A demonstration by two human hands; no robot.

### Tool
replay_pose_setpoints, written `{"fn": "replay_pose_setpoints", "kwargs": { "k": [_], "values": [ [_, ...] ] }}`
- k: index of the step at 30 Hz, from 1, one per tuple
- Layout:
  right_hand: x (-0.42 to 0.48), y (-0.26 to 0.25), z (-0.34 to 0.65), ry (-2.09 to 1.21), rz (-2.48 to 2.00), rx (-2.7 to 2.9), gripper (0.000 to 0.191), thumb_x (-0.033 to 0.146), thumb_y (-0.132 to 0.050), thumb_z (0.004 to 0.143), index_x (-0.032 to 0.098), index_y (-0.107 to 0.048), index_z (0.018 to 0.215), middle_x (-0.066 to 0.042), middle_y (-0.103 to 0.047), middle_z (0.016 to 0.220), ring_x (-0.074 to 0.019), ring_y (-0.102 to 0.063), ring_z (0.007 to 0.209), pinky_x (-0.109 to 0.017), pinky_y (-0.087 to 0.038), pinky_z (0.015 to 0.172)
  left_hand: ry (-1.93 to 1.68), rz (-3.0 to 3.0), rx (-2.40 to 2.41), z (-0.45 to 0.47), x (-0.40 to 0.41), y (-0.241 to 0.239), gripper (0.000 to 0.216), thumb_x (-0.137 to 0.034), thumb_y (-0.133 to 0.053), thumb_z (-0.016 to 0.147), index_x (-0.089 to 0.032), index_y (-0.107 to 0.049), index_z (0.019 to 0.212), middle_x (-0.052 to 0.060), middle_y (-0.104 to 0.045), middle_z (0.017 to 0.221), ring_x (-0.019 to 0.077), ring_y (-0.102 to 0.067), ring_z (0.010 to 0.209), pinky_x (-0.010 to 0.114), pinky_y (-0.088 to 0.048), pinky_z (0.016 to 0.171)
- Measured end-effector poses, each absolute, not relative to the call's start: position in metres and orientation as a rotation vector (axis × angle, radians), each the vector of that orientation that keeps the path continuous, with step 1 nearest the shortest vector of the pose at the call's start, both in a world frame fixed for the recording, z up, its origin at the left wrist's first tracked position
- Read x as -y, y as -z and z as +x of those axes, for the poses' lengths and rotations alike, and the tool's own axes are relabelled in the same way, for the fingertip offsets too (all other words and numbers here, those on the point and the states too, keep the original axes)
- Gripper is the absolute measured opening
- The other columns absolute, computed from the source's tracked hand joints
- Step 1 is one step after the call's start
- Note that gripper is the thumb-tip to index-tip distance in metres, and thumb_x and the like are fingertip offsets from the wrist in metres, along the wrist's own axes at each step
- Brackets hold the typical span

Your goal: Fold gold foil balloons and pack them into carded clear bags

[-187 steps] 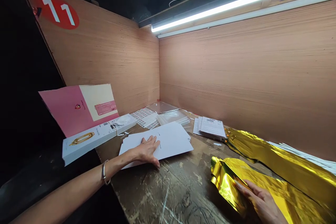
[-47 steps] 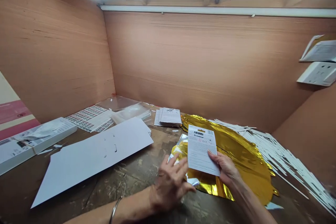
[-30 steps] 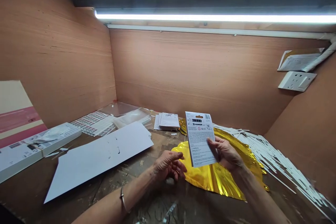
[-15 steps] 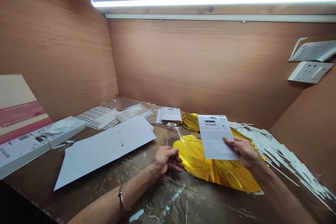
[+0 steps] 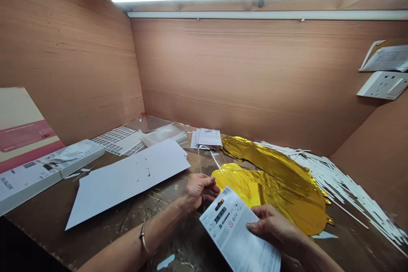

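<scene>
My right hand (image 5: pixel 270 226) grips a white printed card (image 5: pixel 239 233) by its right side, thumb on top. The card has a hang hole and is tilted, low in front of me. My left hand (image 5: pixel 200 190) is closed in a pinch on the edge of a clear plastic bag (image 5: pixel 208 163); its outline is faint against the table. Beyond the card, a shiny gold foil balloon (image 5: pixel 280 191) lies flat. Behind it is more gold foil (image 5: pixel 270 153). The far corner of the card in my right hand overlaps the near foil in view.
A large white card sheet (image 5: pixel 127 182) lies left, beside a long white box (image 5: pixel 47 170). Further back are clear bags (image 5: pixel 162 136), a label sheet (image 5: pixel 116 138) and stacked printed cards (image 5: pixel 208 137). Many white sticks (image 5: pixel 347 187) spread along the right.
My right hand has brought the printed card down and to the left, towards me, turning it. More of the gold foil behind now shows. My left hand has stayed nearly in place.
</scene>
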State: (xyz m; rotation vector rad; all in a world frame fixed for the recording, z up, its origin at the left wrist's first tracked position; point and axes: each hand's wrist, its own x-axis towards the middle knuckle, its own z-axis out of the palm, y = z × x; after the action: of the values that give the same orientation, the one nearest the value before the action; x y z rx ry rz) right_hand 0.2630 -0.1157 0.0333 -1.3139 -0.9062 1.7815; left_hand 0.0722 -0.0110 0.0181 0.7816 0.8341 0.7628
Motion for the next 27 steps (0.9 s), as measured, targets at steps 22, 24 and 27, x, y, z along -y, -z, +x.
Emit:
{"fn": "replay_pose_setpoints", "kwargs": {
  "k": [22, 24, 27],
  "values": [
    [0.108, -0.034, 0.244, -1.199, -1.346, 0.984, 0.021, 0.036, -0.062, 0.066, 0.015, -0.059, 0.069, 0.002, -0.058, 0.056, -0.0113, -0.050, 0.048, -0.020, -0.038, 0.044, -0.986, 0.987, -0.811, 0.063, 0.002, -0.042, 0.035, -0.042, -0.069, 0.056, -0.010, -0.057, 0.061, 0.004, -0.062, 0.051, 0.0116, -0.054, 0.040, 0.020, -0.038, 0.038],
    [0.106, -0.033, 0.241, -1.176, -1.324, 0.957, 0.021, 0.036, -0.063, 0.065, 0.016, -0.060, 0.069, 0.003, -0.058, 0.054, -0.0109, -0.050, 0.047, -0.020, -0.038, 0.044, -0.976, 0.986, -0.809, 0.067, 0.004, -0.037, 0.034, -0.041, -0.069, 0.056, -0.009, -0.057, 0.059, 0.002, -0.059, 0.047, 0.0118, -0.052, 0.037, 0.022, -0.040, 0.037],
    [0.101, -0.030, 0.234, -1.122, -1.258, 0.920, 0.022, 0.036, -0.065, 0.064, 0.016, -0.061, 0.072, 0.001, -0.062, 0.061, -0.0134, -0.054, 0.054, -0.021, -0.043, 0.049, -0.954, 1.010, -0.760, 0.073, 0.008, -0.036, 0.029, -0.036, -0.069, 0.058, -0.008, -0.063, 0.068, 0.004, -0.062, 0.053, 0.0130, -0.054, 0.042, 0.023, -0.042, 0.039]
  ]
}}
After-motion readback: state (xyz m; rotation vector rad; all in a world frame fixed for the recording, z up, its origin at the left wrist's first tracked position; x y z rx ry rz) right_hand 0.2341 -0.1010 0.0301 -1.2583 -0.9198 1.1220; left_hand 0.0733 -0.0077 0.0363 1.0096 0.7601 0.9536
